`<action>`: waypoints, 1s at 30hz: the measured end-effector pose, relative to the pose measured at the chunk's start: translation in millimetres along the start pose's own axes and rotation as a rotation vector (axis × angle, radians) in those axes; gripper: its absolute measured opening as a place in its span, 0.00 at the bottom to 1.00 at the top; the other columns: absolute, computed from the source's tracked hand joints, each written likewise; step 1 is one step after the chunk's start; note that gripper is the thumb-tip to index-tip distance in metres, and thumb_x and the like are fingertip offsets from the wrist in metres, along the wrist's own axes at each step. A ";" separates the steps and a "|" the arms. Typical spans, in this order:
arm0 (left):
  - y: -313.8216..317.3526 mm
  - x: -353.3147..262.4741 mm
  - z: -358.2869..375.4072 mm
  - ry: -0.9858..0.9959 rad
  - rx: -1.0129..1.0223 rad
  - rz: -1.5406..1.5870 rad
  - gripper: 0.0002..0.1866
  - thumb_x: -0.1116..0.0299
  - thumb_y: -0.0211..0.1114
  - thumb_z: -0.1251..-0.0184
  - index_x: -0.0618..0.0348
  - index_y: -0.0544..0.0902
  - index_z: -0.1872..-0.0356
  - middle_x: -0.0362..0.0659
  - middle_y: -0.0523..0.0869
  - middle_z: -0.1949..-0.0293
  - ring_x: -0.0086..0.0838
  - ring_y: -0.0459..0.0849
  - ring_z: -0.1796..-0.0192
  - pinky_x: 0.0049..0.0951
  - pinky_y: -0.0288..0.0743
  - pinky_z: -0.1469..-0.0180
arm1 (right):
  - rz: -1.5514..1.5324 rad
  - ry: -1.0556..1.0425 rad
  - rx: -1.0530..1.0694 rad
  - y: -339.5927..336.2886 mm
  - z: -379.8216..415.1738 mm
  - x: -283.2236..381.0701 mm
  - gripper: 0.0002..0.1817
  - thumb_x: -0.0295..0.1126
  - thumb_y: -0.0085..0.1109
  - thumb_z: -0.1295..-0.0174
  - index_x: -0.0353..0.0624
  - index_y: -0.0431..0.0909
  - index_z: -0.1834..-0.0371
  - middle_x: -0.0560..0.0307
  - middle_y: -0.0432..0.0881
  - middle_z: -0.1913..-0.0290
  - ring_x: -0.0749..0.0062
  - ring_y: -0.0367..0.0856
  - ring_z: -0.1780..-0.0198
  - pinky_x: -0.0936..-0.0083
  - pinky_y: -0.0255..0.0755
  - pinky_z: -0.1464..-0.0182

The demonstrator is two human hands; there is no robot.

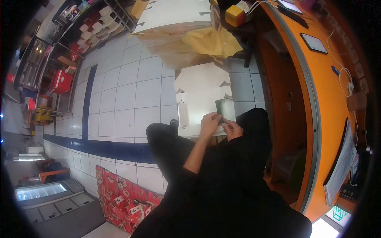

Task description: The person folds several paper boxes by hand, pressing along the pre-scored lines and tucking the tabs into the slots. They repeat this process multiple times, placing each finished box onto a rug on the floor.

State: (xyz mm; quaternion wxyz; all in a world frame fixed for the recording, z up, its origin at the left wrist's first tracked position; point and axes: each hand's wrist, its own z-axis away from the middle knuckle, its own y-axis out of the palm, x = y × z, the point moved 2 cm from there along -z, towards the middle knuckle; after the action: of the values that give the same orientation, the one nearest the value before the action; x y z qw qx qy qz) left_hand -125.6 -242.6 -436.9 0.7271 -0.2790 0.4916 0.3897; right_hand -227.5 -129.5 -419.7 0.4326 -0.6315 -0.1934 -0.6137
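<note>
Single head cam, worn by the person. Wide fisheye, black corners, edges bent. Looks forward and steeply down over the lap [222, 174]. Left hand [210, 123] and right hand [232, 130] just right of and below centre, fairly near. Tiled floor [123, 99] left of centre, orange table [317, 99] curving down the right, metal shelves [47, 63] farther off at upper left.

1 cardboard sheet [202, 85] lies before the person [222, 190], left of the counter [329, 99].
</note>
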 end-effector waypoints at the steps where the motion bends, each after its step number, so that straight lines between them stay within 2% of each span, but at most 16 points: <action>1: 0.2 -1.3 2.2 0.035 -0.001 -0.138 0.12 0.68 0.64 0.27 0.70 0.85 0.59 0.45 0.88 0.67 0.26 0.86 0.64 0.28 0.82 0.61 | 0.060 -0.055 -0.021 0.5 0.3 0.3 0.16 0.32 0.70 0.37 0.37 0.86 0.49 0.45 0.89 0.55 0.67 0.90 0.55 0.72 0.83 0.52; 6: 6.7 -24.8 24.3 0.185 -0.085 -0.462 0.10 0.70 0.62 0.28 0.68 0.86 0.62 0.50 0.89 0.72 0.31 0.88 0.69 0.33 0.81 0.63 | 0.145 -0.113 -0.067 2.9 -0.3 1.3 0.16 0.37 0.68 0.35 0.38 0.88 0.51 0.44 0.88 0.54 0.60 0.89 0.57 0.71 0.82 0.54; 8: 11.3 -33.5 33.4 0.238 -0.106 -0.544 0.10 0.70 0.62 0.29 0.66 0.87 0.62 0.50 0.90 0.72 0.33 0.88 0.69 0.35 0.81 0.63 | 0.147 0.069 -0.070 -0.2 -6.1 -2.6 0.16 0.40 0.68 0.35 0.38 0.88 0.54 0.45 0.89 0.55 0.60 0.89 0.58 0.71 0.81 0.55; 12: 10.6 -24.7 32.6 0.191 0.039 -0.368 0.15 0.70 0.62 0.29 0.61 0.85 0.46 0.51 0.91 0.59 0.37 0.89 0.62 0.35 0.82 0.57 | 0.061 0.189 -0.027 0.1 -17.5 -4.9 0.18 0.42 0.68 0.36 0.38 0.88 0.53 0.46 0.90 0.57 0.58 0.89 0.59 0.68 0.81 0.56; 13: 7.0 -27.9 32.9 0.215 0.086 -0.282 0.19 0.71 0.62 0.30 0.59 0.82 0.39 0.50 0.91 0.53 0.37 0.89 0.59 0.34 0.82 0.54 | 0.082 0.109 -0.082 4.8 -21.4 -9.6 0.17 0.40 0.67 0.35 0.39 0.87 0.51 0.46 0.90 0.59 0.62 0.90 0.61 0.68 0.82 0.58; 14: 0.4 -30.4 35.2 0.216 0.085 -0.283 0.19 0.71 0.62 0.30 0.59 0.82 0.39 0.50 0.91 0.53 0.37 0.89 0.59 0.34 0.82 0.54 | 0.099 0.027 -0.134 8.6 -24.6 -13.8 0.17 0.37 0.66 0.35 0.39 0.87 0.49 0.47 0.90 0.60 0.65 0.90 0.63 0.68 0.83 0.60; 16: -24.1 -63.7 50.9 0.227 0.021 -0.311 0.25 0.74 0.58 0.32 0.63 0.75 0.32 0.56 0.87 0.45 0.44 0.89 0.49 0.38 0.79 0.41 | 0.223 -0.021 -0.122 8.6 -24.8 -7.7 0.17 0.38 0.65 0.34 0.39 0.86 0.47 0.45 0.90 0.61 0.63 0.90 0.63 0.68 0.83 0.61; 17: -42.7 -62.7 49.0 0.265 -0.057 -0.330 0.24 0.72 0.59 0.30 0.62 0.75 0.32 0.57 0.84 0.42 0.43 0.87 0.45 0.39 0.78 0.40 | 0.350 -0.066 -0.115 7.5 -23.5 -4.0 0.18 0.38 0.64 0.33 0.38 0.85 0.46 0.44 0.89 0.62 0.61 0.90 0.63 0.67 0.83 0.62; 18: -60.3 -79.9 57.7 0.300 -0.187 -0.390 0.20 0.69 0.58 0.26 0.62 0.77 0.36 0.56 0.85 0.44 0.43 0.87 0.46 0.40 0.78 0.42 | 0.346 -0.060 -0.121 5.9 -23.6 -4.3 0.18 0.38 0.64 0.33 0.38 0.85 0.46 0.44 0.89 0.62 0.61 0.90 0.63 0.67 0.83 0.62; 20: -98.1 -93.6 71.5 0.227 -0.468 -0.482 0.17 0.64 0.56 0.23 0.63 0.80 0.41 0.56 0.87 0.50 0.44 0.87 0.48 0.41 0.79 0.46 | 0.284 0.148 -0.091 2.3 -24.9 -8.5 0.16 0.38 0.61 0.32 0.38 0.84 0.49 0.43 0.88 0.57 0.51 0.88 0.56 0.61 0.80 0.52; 21: -117.6 -88.3 71.9 0.106 -0.542 -0.565 0.20 0.60 0.56 0.23 0.65 0.81 0.43 0.57 0.87 0.51 0.45 0.87 0.48 0.40 0.79 0.46 | 0.279 0.150 -0.091 0.1 -23.3 -7.9 0.16 0.38 0.61 0.32 0.38 0.84 0.49 0.43 0.88 0.57 0.51 0.88 0.56 0.61 0.80 0.52; 24: -153.3 -47.8 66.0 0.011 -0.510 -0.674 0.21 0.57 0.57 0.23 0.65 0.81 0.43 0.51 0.88 0.52 0.37 0.87 0.53 0.36 0.80 0.49 | 0.221 0.039 -0.129 -3.9 -21.1 0.5 0.15 0.36 0.60 0.32 0.38 0.84 0.49 0.41 0.87 0.57 0.49 0.88 0.56 0.61 0.80 0.55; 26: -151.2 -25.8 61.8 -0.260 -0.119 -0.034 0.25 0.51 0.56 0.21 0.64 0.80 0.40 0.47 0.86 0.50 0.33 0.85 0.52 0.34 0.79 0.50 | 0.224 -0.018 -0.107 -4.5 -18.5 4.3 0.14 0.36 0.60 0.32 0.38 0.84 0.50 0.42 0.87 0.57 0.49 0.88 0.57 0.61 0.80 0.56; 27: -146.6 -28.4 63.8 -0.260 -0.118 -0.031 0.25 0.51 0.56 0.21 0.64 0.80 0.40 0.47 0.86 0.50 0.33 0.85 0.52 0.34 0.79 0.50 | 0.229 -0.073 -0.088 -6.1 -17.3 9.0 0.14 0.36 0.60 0.32 0.39 0.84 0.50 0.42 0.87 0.57 0.48 0.88 0.58 0.61 0.80 0.57; 29: -129.0 -40.8 69.8 -0.191 0.024 0.300 0.28 0.48 0.55 0.21 0.64 0.77 0.36 0.44 0.83 0.49 0.29 0.82 0.52 0.32 0.78 0.51 | 0.265 -0.093 -0.087 -9.6 -15.0 14.4 0.14 0.35 0.59 0.32 0.39 0.84 0.50 0.42 0.87 0.57 0.48 0.88 0.59 0.61 0.80 0.57; 30: -127.0 -43.5 69.6 -0.161 0.063 0.294 0.33 0.44 0.58 0.24 0.65 0.75 0.35 0.44 0.83 0.48 0.28 0.81 0.52 0.31 0.78 0.53 | 0.298 -0.115 -0.082 -11.0 -14.3 15.5 0.14 0.35 0.59 0.31 0.40 0.85 0.50 0.42 0.87 0.57 0.49 0.87 0.59 0.61 0.80 0.58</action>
State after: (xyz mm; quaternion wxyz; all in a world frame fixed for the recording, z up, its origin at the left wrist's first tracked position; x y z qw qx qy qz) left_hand 6.6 -269.0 -368.3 0.7077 -0.1492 0.4793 0.4972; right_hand -242.1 -139.1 -403.5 0.4807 -0.7046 -0.0969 -0.5129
